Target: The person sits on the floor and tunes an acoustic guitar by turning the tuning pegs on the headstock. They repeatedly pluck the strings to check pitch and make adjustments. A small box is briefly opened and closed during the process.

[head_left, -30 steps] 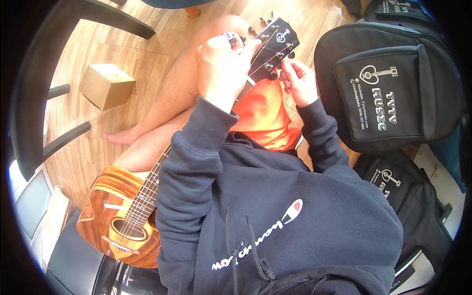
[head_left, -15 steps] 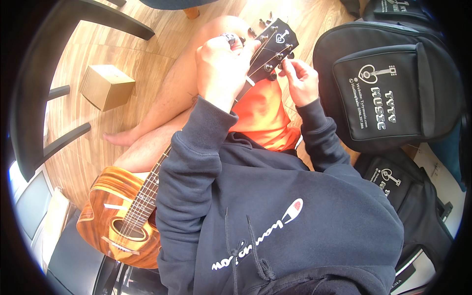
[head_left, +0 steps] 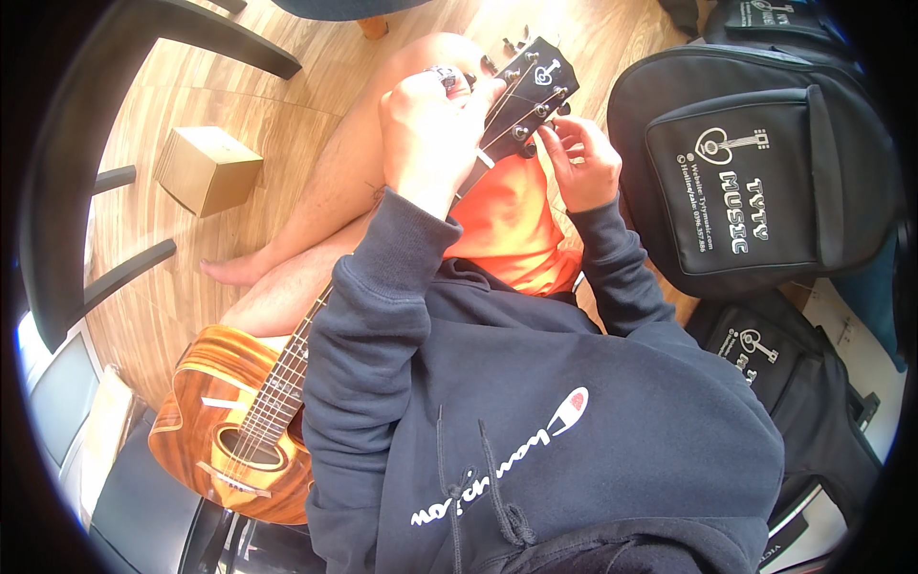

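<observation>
Steadying the ukulele neck (head_left: 483, 158) in your closed left hand (head_left: 430, 143), your right hand (head_left: 579, 167) pinches a tuning peg (head_left: 529, 148) so it turns.

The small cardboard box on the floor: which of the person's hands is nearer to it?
Left. The left hand grips the ukulele neck, closer to the cardboard box; the right hand is beyond the headstock.

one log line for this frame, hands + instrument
left hand: wrapped on ukulele neck | right hand: fingers at tuning pegs | ukulele: across lap | nearby: black bag, cardboard box
</observation>
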`<action>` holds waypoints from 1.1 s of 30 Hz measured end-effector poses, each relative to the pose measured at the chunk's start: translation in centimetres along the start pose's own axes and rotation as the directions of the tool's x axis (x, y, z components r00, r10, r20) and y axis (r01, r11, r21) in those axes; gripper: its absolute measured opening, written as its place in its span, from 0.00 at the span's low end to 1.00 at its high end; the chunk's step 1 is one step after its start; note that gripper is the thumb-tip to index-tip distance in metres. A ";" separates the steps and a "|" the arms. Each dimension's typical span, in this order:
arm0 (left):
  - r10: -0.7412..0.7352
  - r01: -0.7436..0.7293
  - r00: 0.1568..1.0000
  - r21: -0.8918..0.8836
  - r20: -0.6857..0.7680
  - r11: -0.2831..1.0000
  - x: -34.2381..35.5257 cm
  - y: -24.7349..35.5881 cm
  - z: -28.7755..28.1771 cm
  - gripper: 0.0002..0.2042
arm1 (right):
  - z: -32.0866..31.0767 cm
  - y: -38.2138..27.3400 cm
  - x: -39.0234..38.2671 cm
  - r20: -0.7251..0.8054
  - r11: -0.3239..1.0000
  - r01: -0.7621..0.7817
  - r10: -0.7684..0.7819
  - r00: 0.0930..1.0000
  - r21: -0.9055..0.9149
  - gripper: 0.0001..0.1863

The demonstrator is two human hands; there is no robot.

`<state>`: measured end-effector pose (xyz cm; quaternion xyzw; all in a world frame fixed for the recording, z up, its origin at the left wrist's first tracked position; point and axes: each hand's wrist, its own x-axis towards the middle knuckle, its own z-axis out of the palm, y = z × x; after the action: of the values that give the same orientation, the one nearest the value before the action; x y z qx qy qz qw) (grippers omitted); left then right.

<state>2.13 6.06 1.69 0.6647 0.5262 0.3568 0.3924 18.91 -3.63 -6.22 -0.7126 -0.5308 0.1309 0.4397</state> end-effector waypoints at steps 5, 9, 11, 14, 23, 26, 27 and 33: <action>-0.015 0.014 0.999 0.051 0.029 0.999 0.1 -0.2 -0.2 0.19 | -0.3 0.2 0.3 0.002 0.960 0.236 -0.238 0.971 -0.153 0.10; 0.010 -0.010 1.000 0.049 0.002 0.999 0.0 -0.2 0.2 0.24 | -0.6 0.2 0.2 0.055 0.987 0.092 -0.085 0.995 -0.129 0.07; 0.033 -0.033 0.999 0.038 -0.007 0.999 0.0 -0.5 0.2 0.24 | -0.6 0.4 0.3 0.096 0.972 0.176 -0.162 0.982 -0.154 0.07; 0.037 -0.037 0.999 0.060 0.013 0.998 0.0 -0.4 0.0 0.21 | -0.3 0.6 0.1 0.119 0.993 0.109 -0.103 0.988 -0.041 0.09; 0.012 -0.012 1.000 0.067 0.009 0.998 0.0 -0.1 0.2 0.22 | -0.6 0.7 0.5 0.616 0.296 -0.830 0.561 0.552 0.473 0.19; -0.029 0.029 1.000 0.019 0.005 0.999 0.0 0.0 0.1 0.23 | 1.5 0.4 -1.0 0.078 0.940 -0.192 0.177 0.981 0.283 0.16; -0.056 0.056 0.998 -0.008 0.013 0.998 0.1 0.2 0.0 0.23 | 1.6 1.2 -1.0 0.176 0.865 -0.302 0.250 0.952 0.400 0.15; -0.014 0.010 0.999 0.094 0.033 0.996 -0.1 0.0 -0.3 0.19 | -0.6 4.3 1.0 0.904 -0.243 -0.875 0.022 0.426 0.418 0.12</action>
<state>1.84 6.05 1.88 0.6851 0.5397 0.3181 0.3718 22.50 -3.26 -8.88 -0.2675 -0.0283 0.8378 0.4752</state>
